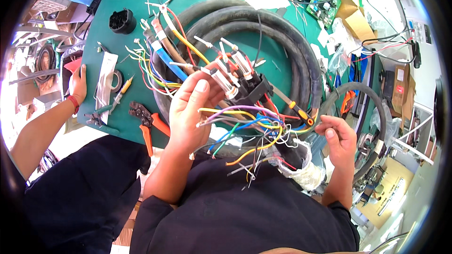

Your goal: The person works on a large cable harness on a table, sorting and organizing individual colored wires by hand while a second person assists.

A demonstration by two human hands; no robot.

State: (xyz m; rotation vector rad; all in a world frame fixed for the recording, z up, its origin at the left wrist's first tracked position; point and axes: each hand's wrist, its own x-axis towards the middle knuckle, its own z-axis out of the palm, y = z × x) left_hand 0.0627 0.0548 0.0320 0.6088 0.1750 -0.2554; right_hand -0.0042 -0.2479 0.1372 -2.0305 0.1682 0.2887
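Note:
A black plug connector (252,91) with long metal pins sits over the middle of the bench. My left hand (190,113) grips its left side, the fingers partly hidden behind the pins and the thumb raised. Loose coloured wires (263,124) in yellow, blue, purple, green and white fan out below it from a thick black cable. That cable's end is wrapped in a whitish covering (306,169). To the right of the wires my right hand (338,138) hovers with loosely bent fingers apart and nothing visible in them. A yellow-and-black handled screwdriver (301,113) lies between the connector and this hand.
A thick black cable coil (306,61) fills the green bench's middle. Orange-handled crimpers (146,122), a tape roll (116,81) and a black round housing (122,21) lie left. A co-worker's hand (77,84) rests at the left edge. A green circuit board (325,2) sits far right.

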